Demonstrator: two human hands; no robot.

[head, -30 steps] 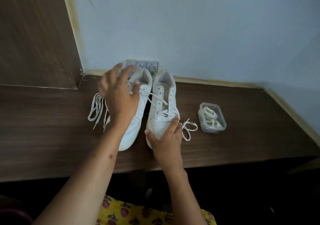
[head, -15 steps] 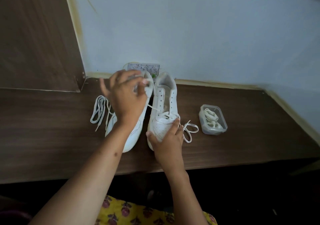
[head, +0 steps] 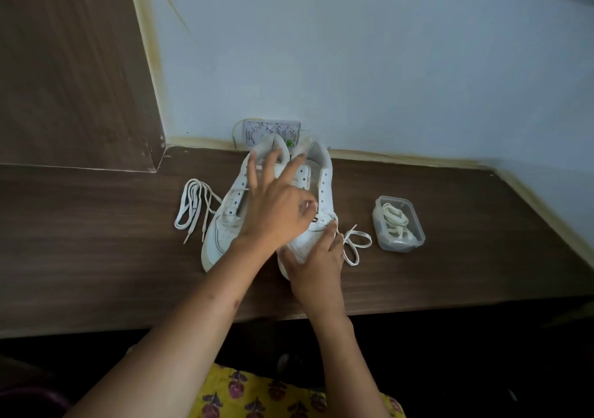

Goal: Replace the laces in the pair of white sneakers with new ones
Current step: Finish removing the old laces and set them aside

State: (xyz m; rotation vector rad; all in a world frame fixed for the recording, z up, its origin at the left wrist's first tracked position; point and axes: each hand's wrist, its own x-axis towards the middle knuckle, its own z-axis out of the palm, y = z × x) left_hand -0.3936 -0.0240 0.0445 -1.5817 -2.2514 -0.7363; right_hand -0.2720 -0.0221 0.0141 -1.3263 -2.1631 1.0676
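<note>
A: Where are the sneakers?

B: On the wooden table (head: pixel 96 257), side by side, toes toward me. The left sneaker (head: pixel 225 224) has bare eyelets; a loose lace (head: pixel 193 207) lies at its 9 o'clock.

A: And the hands?

B: My left hand (head: pixel 276 215) pinches a lace at the right sneaker (head: pixel 324 189), other fingers spread wide. My right hand (head: pixel 316 257) rests on its toe, fingers nearly straight. At 3 o'clock I see a clear box (head: pixel 398 223) with laces.
</note>
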